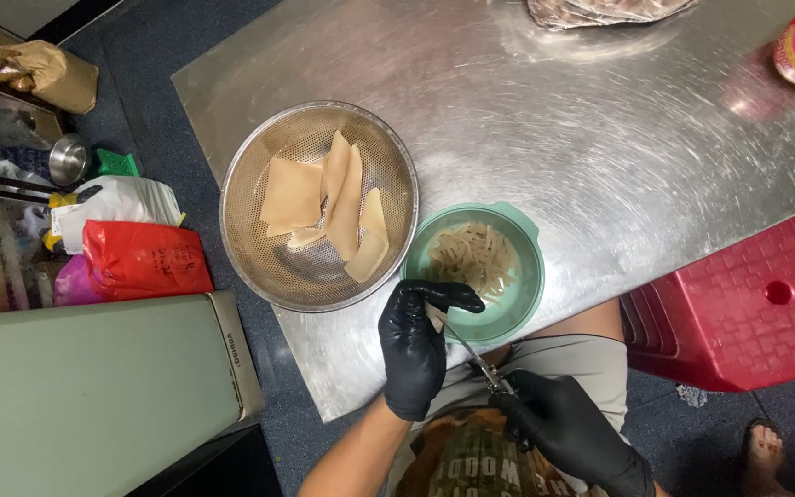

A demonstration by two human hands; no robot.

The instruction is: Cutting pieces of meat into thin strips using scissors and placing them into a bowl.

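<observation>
At the table's near edge, the left hand [413,345], black-gloved, pinches a pale, limp strip of flat sheet food [435,318] over the green plastic bowl [524,299] of cut strips. The right hand [570,428] is closed around slim metal scissors [473,354]. The strip looks soft, light and slippery; it is best gripped near the cut.

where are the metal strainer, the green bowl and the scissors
metal strainer [248,166], head view, bare upper left inner wall
green bowl [528,276], head view, right rim
scissors [467,351], head view, middle of the blades
</observation>
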